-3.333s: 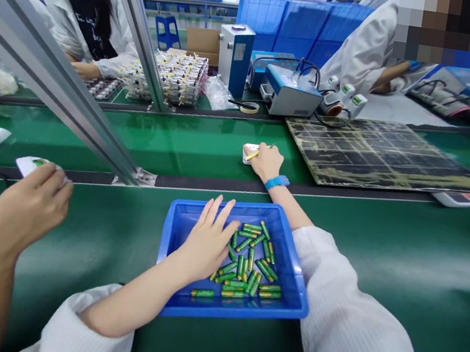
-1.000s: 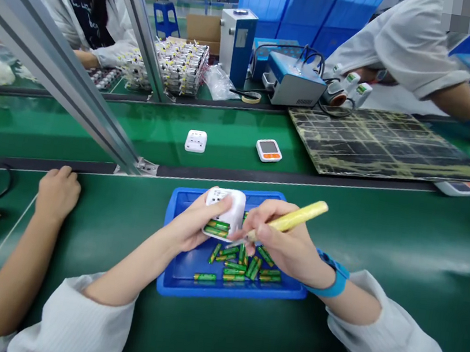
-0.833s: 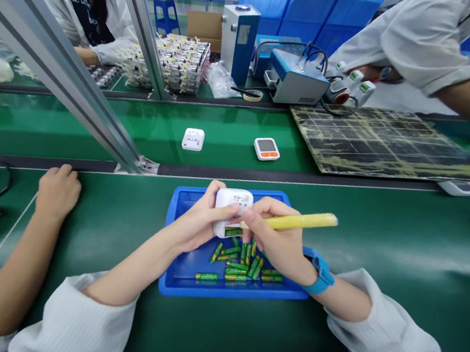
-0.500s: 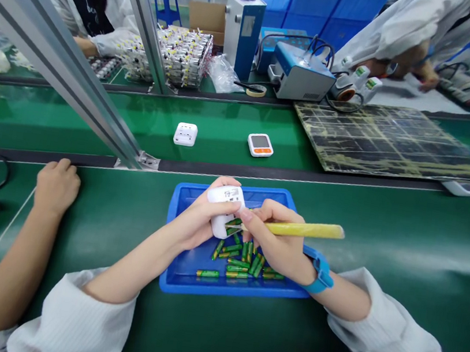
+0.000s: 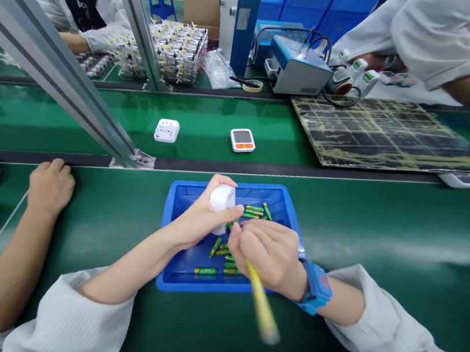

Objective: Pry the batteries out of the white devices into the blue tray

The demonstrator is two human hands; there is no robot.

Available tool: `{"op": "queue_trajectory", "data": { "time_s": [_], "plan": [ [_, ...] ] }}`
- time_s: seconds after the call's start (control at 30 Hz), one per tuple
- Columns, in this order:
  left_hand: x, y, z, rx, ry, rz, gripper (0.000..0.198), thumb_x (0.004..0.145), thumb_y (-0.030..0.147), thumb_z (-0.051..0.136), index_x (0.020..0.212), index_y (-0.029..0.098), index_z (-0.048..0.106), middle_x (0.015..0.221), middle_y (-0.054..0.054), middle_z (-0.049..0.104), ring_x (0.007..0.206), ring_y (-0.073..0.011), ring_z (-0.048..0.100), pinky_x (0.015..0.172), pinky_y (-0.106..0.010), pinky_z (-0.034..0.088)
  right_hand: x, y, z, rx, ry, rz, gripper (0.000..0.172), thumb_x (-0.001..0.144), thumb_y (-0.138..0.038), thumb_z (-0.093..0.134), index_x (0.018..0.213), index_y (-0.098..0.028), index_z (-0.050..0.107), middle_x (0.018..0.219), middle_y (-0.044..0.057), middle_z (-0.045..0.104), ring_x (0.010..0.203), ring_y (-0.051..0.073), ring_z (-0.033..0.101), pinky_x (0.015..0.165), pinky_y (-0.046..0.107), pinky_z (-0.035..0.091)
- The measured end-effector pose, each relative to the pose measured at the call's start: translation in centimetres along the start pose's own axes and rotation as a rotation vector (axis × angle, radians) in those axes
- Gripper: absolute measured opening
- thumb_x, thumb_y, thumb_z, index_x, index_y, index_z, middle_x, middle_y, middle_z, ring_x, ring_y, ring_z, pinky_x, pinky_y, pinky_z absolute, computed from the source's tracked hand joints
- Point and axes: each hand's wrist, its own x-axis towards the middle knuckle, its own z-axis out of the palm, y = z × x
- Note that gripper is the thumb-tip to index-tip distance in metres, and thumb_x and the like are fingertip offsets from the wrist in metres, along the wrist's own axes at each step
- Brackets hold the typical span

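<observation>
1. Yellow tool point(image 5: 260, 299) has swung round since the earlier frame: handle then lay out to the right, now slopes down toward the near edge. White gadget point(image 5: 222, 198) has been turned so its labelled back is no longer in sight.
2. White gadget: held above the blue bin point(image 5: 184, 286), apart from the bin floor. Green sliver at its lower edge is probably a battery; fingers hide most of it.
3. Left hand point(image 5: 207, 218): narrow grip, thumb in front, holding the gadget.
4. Right hand point(image 5: 270, 254): closed like a fist round the tool, just beside the gadget. Tip hidden. Blue wristband point(image 5: 317, 289) on that wrist.
5. Loose green-and-gold batteries point(image 5: 205, 271) lie in the bin; bin sits on the green table point(image 5: 384, 238).
6. Beyond, on the green belt point(image 5: 200, 142): face-down gadget point(image 5: 166, 131) and face-up gadget point(image 5: 242, 140) with orange buttons, both shifted left, well apart from each other.
7. Dark board point(image 5: 381, 132) to their right.
8. Co-worker's hand point(image 5: 50, 188) rests on the table at left; another worker's sleeve point(image 5: 437, 41) reaches across at far right.
</observation>
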Motion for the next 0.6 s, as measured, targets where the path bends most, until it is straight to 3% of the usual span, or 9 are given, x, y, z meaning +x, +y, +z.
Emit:
{"op": "queue_trajectory", "data": {
  "time_s": [0.1,0.2,0.27,0.37,0.6],
  "plan": [
    [0.0,0.0,0.3,-0.084,0.017,-0.075,0.04,0.075,0.029,0.076,0.101,0.024,0.046,0.076,0.005,0.051,0.062,-0.0062,0.049,0.054,-0.016,0.039,-0.6,1.2,-0.2,0.022,0.011,0.216,0.035,0.088,-0.01,0.053,0.058,-0.022,0.037,0.044,-0.006,0.039,0.04,0.009,0.035,0.043,0.027,0.028],
    [0.0,0.2,0.5,-0.183,0.049,-0.14,0.039,0.071,0.025,0.075,0.099,0.023,0.048,0.076,0.004,0.054,0.063,-0.0083,0.054,0.057,-0.019,0.044,-1.4,2.0,-0.7,0.349,-0.002,0.538,0.039,0.093,-0.018,0.052,0.057,-0.021,0.034,0.046,-0.006,0.041,0.04,0.008,0.038,0.044,0.026,0.03],
    [0.0,0.4,0.5,-0.251,0.058,-0.158,0.039,0.067,0.022,0.075,0.097,0.022,0.05,0.078,0.002,0.057,0.065,-0.0103,0.057,0.06,-0.022,0.047,-1.9,2.0,-0.9,0.551,-0.02,0.646,0.04,0.093,-0.023,0.054,0.058,-0.021,0.037,0.048,-0.005,0.046,0.042,0.009,0.043,0.045,0.025,0.033],
    [0.1,0.6,0.3,-0.348,0.057,-0.165,0.04,0.062,0.016,0.072,0.096,0.021,0.051,0.082,0.0,0.061,0.069,-0.0134,0.061,0.064,-0.026,0.051,-2.3,1.8,-1.0,0.679,-0.039,0.667,0.039,0.092,-0.025,0.058,0.058,-0.021,0.039,0.05,-0.005,0.05,0.045,0.01,0.048,0.046,0.026,0.036],
    [0.0,0.9,0.3,-0.407,0.028,-0.147,0.042,0.061,0.012,0.07,0.098,0.021,0.053,0.087,0.0,0.062,0.074,-0.0187,0.066,0.063,-0.029,0.053,-2.1,1.8,-0.9,0.676,-0.021,0.642,0.039,0.092,-0.023,0.057,0.056,-0.02,0.041,0.048,-0.005,0.051,0.044,0.009,0.05,0.046,0.025,0.037]
  ]
}}
